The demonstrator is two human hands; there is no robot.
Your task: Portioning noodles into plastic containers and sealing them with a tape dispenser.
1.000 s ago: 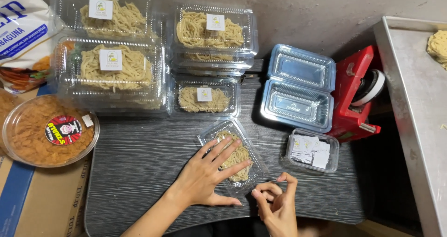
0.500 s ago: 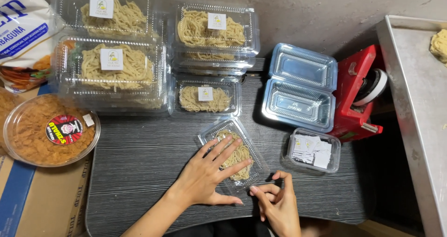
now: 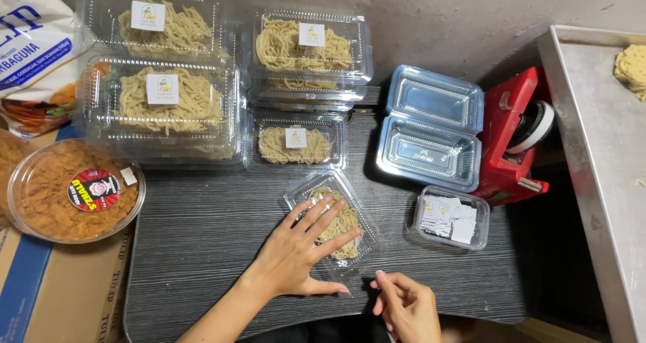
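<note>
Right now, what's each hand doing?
Left hand: open, flat on the noodle box, holding nothing.
Right hand: fingers curled beside the box; whether it pinches anything cannot be told.

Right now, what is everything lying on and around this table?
Closed noodle boxes: at least five, clear with pale labels, some stacked at the back.
Small noodle box: one, clear, no label, under the left hand.
Empty box: one, clear bluish, open, right of the stacks.
Label tub: one, clear, white slips inside, front right.
Tape dispenser: one, red, right edge.
Round tub: one, clear, brown crumbs, left.
Bag: one, white and blue, top left.
Cardboard box: one, brown, bottom left.
Metal tray: one, grey, far right.
Table: one, dark grey.
Left hand: flat on the small box.
Right hand: fingers curled, near edge.
</note>
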